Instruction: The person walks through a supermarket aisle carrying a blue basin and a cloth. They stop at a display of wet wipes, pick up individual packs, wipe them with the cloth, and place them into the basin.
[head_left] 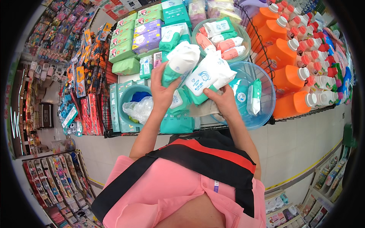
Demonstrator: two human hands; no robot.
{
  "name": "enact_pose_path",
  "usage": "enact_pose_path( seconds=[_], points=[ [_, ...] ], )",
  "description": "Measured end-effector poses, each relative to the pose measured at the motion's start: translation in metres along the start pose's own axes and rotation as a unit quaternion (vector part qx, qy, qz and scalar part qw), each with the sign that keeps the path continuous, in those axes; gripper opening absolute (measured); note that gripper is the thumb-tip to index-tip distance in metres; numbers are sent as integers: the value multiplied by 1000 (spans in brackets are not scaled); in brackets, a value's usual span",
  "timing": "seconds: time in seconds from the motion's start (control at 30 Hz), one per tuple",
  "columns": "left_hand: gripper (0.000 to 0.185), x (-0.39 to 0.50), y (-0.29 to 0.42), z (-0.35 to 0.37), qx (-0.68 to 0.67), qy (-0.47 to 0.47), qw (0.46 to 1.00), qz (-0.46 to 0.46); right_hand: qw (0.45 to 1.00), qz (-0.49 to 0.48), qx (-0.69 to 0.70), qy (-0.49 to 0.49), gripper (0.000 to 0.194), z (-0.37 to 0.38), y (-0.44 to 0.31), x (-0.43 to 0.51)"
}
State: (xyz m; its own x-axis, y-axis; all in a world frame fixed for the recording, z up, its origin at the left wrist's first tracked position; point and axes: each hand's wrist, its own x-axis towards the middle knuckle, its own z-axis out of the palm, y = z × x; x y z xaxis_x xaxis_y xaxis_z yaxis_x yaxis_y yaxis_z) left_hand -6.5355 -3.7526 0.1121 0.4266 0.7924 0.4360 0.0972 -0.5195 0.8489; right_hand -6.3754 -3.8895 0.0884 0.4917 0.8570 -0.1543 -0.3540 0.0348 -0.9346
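Note:
My left hand grips a white and green pack of wipes by its lower end. Close to its right, my right hand holds another white and green wipes pack, thumb on its front. A grey-beige cloth lies under my right hand. Beneath the packs are more green wipes packs. To the right, a clear blue basin holds a small green and white pack. Behind it stands a clear round tub with small red and green packs.
A teal bucket with plastic bags stands left of my left forearm. Green and purple tissue packs are stacked behind. Orange jugs line the right, beyond a black wire divider. Packaged goods hang at the left.

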Motion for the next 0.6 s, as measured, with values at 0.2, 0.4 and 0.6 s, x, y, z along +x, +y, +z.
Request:
enact_pose_path(
  seconds=[0.2,0.4,0.6],
  points=[
    [63,-8,-8,11,132,23,988,75,993,-76,-78,43,67,2,1,-16],
    [59,-9,-26,19,162,50,967,190,994,-8,-66,89,70,4,2,-27],
    [59,3,-26,28,169,46,974,143,988,-82,-71,107,71,0,-12,-30]
  ],
)
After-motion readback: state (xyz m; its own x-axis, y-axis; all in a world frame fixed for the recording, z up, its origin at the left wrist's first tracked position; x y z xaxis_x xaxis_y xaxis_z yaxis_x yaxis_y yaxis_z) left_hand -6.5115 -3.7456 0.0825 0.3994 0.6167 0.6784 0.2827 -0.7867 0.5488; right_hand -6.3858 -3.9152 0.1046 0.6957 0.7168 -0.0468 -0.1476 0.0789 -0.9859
